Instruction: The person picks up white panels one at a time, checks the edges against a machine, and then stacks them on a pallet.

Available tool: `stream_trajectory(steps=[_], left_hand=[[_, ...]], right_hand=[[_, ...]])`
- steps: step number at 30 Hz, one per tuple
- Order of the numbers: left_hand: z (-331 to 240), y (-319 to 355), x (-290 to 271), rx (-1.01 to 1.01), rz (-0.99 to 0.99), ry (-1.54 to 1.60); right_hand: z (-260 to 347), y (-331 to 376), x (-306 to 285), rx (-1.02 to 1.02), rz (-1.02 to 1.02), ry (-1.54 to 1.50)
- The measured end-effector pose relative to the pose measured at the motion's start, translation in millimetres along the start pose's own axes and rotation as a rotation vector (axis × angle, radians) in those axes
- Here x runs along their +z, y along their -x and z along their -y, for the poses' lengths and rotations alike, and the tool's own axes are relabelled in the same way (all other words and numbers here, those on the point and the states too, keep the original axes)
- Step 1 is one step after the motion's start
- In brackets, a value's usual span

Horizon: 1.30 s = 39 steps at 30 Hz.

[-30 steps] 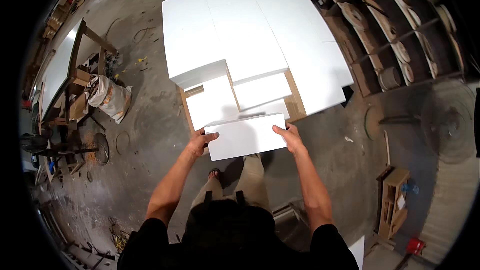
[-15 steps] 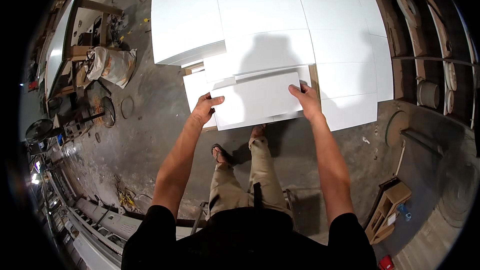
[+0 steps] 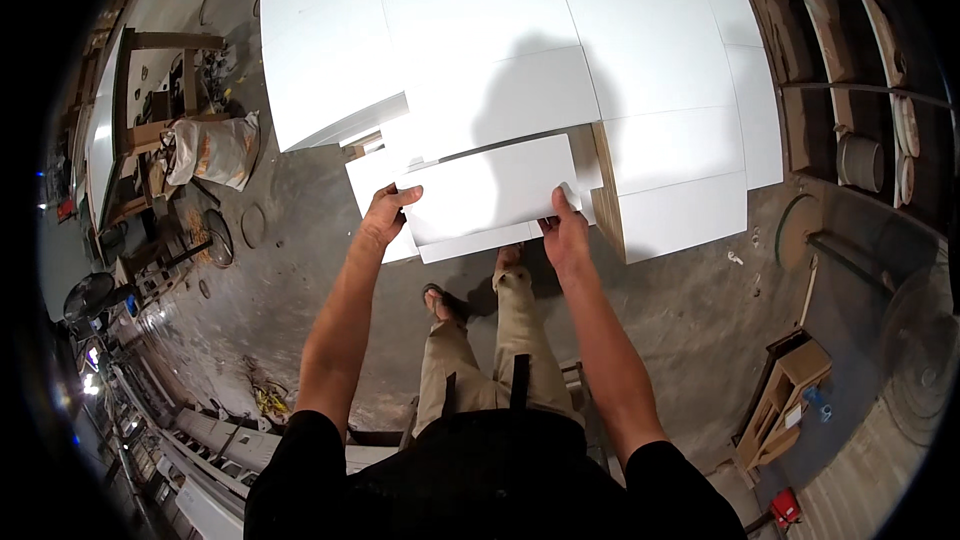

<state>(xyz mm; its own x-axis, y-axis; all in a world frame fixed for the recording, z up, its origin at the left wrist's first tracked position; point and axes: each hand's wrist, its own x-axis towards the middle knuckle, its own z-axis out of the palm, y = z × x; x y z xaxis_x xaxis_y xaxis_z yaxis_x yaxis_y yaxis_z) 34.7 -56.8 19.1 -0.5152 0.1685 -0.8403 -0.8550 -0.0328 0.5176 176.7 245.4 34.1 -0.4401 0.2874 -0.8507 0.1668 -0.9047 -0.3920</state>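
Note:
A white rectangular panel (image 3: 488, 190) is gripped between my two hands, slightly tilted with its right end farther away. My left hand (image 3: 386, 214) clasps its left end, thumb on top and fingers hidden beneath. At the near right corner, my right hand (image 3: 565, 232) pinches the panel, its thumb on the upper face. More white boards lie in stacks just beyond: a large flat surface of white boards (image 3: 470, 0) at the far side and a stack with a brown side edge (image 3: 685, 205) at the right. Another white board (image 3: 372, 190) shows partly beside my left hand.
Shelving (image 3: 815, 60) with rolls of edging stands along the right. A wooden-legged table (image 3: 122, 130) and a white sack (image 3: 213, 150) are at the left, near a black fan (image 3: 90, 295). A wooden box (image 3: 785, 400) sits on the floor at the lower right.
The panel has shifted to the left and away from the right stack, showing the stack's brown side. My right hand has moved from the panel's right end to its near right corner.

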Motion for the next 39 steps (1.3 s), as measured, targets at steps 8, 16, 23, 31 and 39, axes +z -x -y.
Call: stream_trajectory(steps=[8, 16, 23, 31, 39], left_hand=[[0, -4, 26, -0.018, -0.078, -0.046], [-8, 2, 52, 0.023, 0.029, 0.009], [-8, 4, 75, 0.069, 0.046, -0.045], [-11, 3, 91, 0.014, -0.058, -0.14], [-12, -3, 88, 0.011, -0.021, -0.119]], right_hand=[[16, -15, -8, -0.079, 0.005, -0.052], [26, -18, -10, -0.096, -0.03, -0.072], [43, -13, 3, -0.18, -0.036, -0.061], [51, -10, 18, -0.147, -0.108, -0.13], [53, -17, 23, -0.082, -0.207, -0.142]])
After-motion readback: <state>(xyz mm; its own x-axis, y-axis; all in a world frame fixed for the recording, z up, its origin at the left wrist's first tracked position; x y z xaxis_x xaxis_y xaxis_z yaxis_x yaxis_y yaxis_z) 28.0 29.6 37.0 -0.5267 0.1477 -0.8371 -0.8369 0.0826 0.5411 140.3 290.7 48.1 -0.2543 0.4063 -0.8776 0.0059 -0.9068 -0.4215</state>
